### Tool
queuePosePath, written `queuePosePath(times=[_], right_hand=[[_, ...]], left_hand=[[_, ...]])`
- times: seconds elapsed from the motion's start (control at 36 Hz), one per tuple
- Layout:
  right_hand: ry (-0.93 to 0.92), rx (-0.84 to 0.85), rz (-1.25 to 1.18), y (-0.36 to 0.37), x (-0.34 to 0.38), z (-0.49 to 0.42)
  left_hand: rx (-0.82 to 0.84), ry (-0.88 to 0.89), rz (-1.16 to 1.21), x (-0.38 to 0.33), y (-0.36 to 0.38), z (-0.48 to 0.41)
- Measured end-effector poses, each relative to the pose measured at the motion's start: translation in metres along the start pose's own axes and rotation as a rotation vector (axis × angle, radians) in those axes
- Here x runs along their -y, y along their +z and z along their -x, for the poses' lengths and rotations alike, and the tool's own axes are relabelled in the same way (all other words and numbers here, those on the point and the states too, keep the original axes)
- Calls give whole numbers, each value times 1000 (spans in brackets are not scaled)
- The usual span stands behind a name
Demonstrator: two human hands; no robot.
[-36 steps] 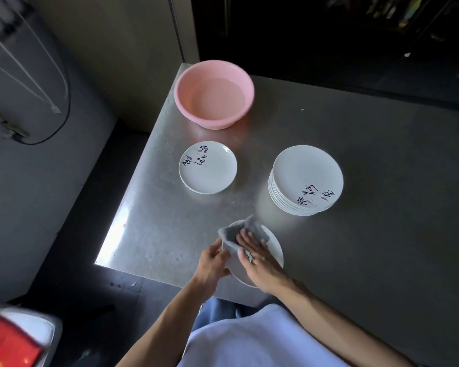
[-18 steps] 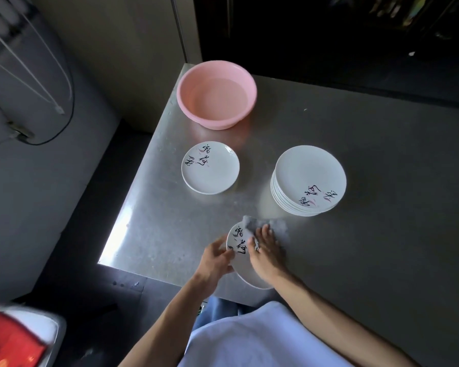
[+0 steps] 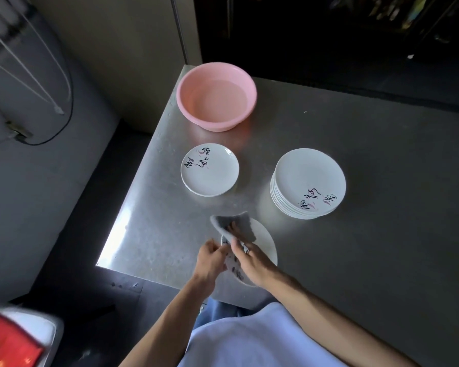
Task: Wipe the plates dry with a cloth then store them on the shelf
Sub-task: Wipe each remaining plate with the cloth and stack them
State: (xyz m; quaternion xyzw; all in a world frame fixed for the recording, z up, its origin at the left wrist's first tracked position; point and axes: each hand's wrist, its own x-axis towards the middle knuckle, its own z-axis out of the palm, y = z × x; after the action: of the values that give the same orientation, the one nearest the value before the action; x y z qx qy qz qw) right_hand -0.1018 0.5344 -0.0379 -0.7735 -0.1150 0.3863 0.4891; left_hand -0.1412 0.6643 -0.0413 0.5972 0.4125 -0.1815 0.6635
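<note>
A white plate [image 3: 265,242] with dark brush lettering lies near the table's front edge. My left hand [image 3: 211,260] grips its left rim. My right hand [image 3: 252,260] presses a grey cloth [image 3: 236,225] onto the plate's upper left, fingers partly under the fabric. Farther back, a single white plate [image 3: 210,169] lies flat on the table. To its right stands a stack of several white plates [image 3: 308,184].
A pink basin [image 3: 216,95] holding water stands at the table's back left corner. The steel table [image 3: 382,234] ends at a left edge and a front edge beside my hands. A red and white object [image 3: 11,340] sits at lower left on the floor side.
The cloth under my right hand has swept from the plate's right side back to its upper left. My left hand keeps its hold on the rim.
</note>
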Motion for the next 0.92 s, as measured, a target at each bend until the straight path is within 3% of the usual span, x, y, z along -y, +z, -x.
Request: queuePosePath(times=[0.08, 0.17, 0.22, 0.42, 0.58, 0.67, 0.75, 0.81, 0.92], right_hand=[[86, 21, 186, -2, -4, -3], [368, -113, 433, -8, -10, -8], [429, -152, 491, -7, -10, -9], [67, 32, 299, 1, -10, 7], [408, -170, 519, -22, -13, -9], [317, -100, 466, -18, -3, -9], [173, -66, 245, -10, 7, -4], [101, -24, 110, -7, 10, -3], [178, -8, 287, -15, 2, -6]], left_hand=[[59, 20, 70, 6, -1, 6], [125, 25, 124, 11, -1, 7], [188, 33, 89, 8, 1, 9], [169, 54, -4, 6, 0, 7], [85, 30, 190, -1, 2, 4], [-16, 0, 242, -6, 8, 2], [-118, 4, 95, -7, 8, -3], [-70, 3, 29, -11, 6, -1], [5, 25, 92, -4, 6, 3]])
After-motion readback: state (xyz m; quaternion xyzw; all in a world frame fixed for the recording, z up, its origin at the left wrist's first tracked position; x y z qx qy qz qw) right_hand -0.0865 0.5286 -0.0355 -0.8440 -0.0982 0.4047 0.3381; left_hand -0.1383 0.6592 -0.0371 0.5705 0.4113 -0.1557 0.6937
